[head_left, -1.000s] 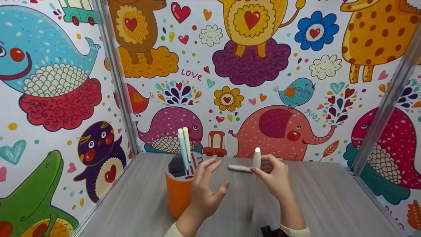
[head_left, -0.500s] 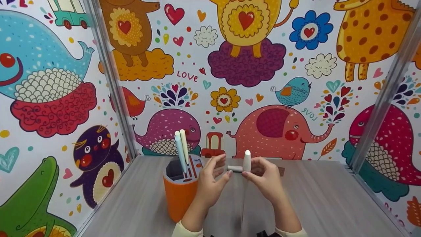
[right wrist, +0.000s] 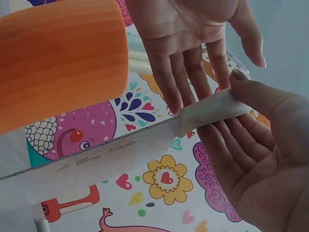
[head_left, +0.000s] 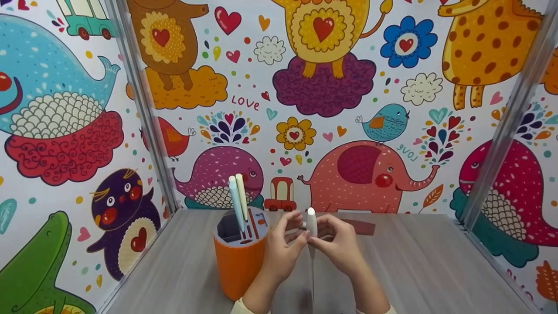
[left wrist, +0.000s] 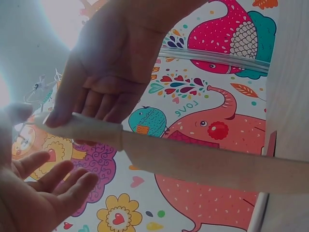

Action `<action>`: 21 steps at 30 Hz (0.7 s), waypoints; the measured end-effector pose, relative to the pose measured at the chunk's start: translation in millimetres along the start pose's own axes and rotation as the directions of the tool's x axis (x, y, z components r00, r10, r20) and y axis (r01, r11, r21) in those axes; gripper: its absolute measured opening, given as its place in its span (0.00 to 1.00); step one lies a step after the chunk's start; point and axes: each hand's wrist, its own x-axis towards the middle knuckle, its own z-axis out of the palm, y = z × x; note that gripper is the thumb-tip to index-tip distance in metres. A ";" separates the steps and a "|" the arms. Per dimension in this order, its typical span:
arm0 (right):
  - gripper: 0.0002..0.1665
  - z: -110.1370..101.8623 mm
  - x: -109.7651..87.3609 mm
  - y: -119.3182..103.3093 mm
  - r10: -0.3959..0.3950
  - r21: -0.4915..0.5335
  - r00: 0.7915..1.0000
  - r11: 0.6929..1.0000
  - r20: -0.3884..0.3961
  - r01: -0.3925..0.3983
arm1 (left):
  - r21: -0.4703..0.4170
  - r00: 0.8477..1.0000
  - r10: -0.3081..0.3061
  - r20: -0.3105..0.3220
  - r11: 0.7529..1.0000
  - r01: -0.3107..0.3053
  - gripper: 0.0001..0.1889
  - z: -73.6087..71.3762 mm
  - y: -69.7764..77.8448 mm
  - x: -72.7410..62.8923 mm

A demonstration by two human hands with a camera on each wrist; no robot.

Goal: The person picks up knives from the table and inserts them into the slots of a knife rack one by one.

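A kitchen knife with a white handle hangs upright, its broad blade pointing down. My right hand pinches the handle between thumb and fingers; the left wrist view shows this right hand from the palm side. Close on the other side is my left hand, fingers spread and loosely bent. In the right wrist view the left hand's fingers reach beside the handle, with the thumb apart from it. Whether they touch it, I cannot tell. Left of the hands stands an orange knife block.
Two handles, one light blue and one cream, stick up from the block's slotted grey top. Behind the hands, a second knife with a reddish-brown blade lies on the grey table. Cartoon-printed walls enclose the table.
My right hand has carried the upright knife leftward, closer to the block. My left hand has come nearer to the handle. The lying knife's reddish-brown blade has come into sight.
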 end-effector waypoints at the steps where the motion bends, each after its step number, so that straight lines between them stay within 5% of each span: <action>1: 0.17 1.3 0.0 -1.0 -0.001 0.002 1.000 1.000 0.004 0.001 | -0.005 1.000 -0.001 0.005 1.000 0.001 0.24 -0.1 0.1 0.2; 21: 0.14 21.0 -1.9 -6.2 0.009 -0.058 0.997 0.998 0.071 -0.004 | 0.016 0.998 -0.036 0.055 0.999 0.035 0.22 -0.5 9.3 -1.7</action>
